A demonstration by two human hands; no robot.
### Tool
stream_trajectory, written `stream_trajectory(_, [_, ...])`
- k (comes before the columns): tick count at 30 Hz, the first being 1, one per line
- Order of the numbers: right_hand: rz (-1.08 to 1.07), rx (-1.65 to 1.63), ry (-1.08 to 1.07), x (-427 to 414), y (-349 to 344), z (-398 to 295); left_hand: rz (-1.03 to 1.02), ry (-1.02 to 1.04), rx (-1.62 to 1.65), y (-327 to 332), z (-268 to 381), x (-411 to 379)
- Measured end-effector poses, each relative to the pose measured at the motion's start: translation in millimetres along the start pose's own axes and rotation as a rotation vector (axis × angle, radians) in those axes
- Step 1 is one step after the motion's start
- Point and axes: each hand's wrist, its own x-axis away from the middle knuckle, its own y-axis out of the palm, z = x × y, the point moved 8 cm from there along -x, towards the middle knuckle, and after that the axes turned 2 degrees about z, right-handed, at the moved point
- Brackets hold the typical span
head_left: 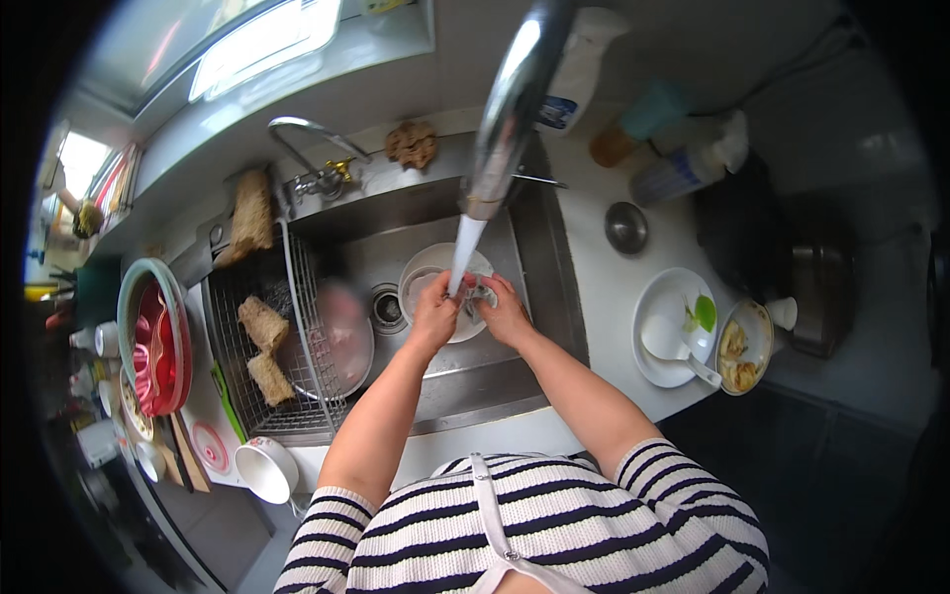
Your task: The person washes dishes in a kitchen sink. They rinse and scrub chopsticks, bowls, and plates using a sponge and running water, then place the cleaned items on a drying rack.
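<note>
Two stacked white bowls (420, 261) sit in the steel sink (475, 386), just right of the drain (387, 307). My left hand (434, 312) and my right hand (506, 310) meet above them. Between the fingers is a small clear, wet item (486, 295), partly hidden, and I cannot make out what it is. Water (466, 241) runs from the large chrome faucet (512, 96) onto the fingers of my left hand. A patch of red shows beside the fingertips.
Left in the sink, a wire rack (326, 349) holds loofah pieces (263, 323) beside a round pan (349, 334). A white plate (646, 297) with a ladle and a bowl of food scraps (737, 356) stand right. A white bowl (266, 471) sits near the front edge.
</note>
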Motion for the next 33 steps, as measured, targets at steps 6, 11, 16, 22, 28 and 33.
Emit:
stream_trajectory(6, [0.092,-0.316,0.107,8,-100,-37,-0.054,0.035,-0.174,11,19,11])
stream_trajectory(11, [0.092,-0.580,0.056,0,-137,-65,0.040,0.063,-0.129,-21,1,29])
stream_trajectory(16, [0.231,-0.959,0.123,-49,-155,-112,0.157,0.062,-0.133,-52,9,40])
stream_trajectory(22, [0.018,-0.967,0.120,-91,-180,-163,0.202,-0.043,-0.253,-60,-9,53])
stream_trajectory(28, [0.658,-0.523,-0.217,-37,-277,-127,0.362,0.016,-0.185,-74,8,57])
stream_trajectory(33, [1.039,-0.182,-0.305,-47,-402,-110,0.353,0.061,-0.105,-84,31,62])
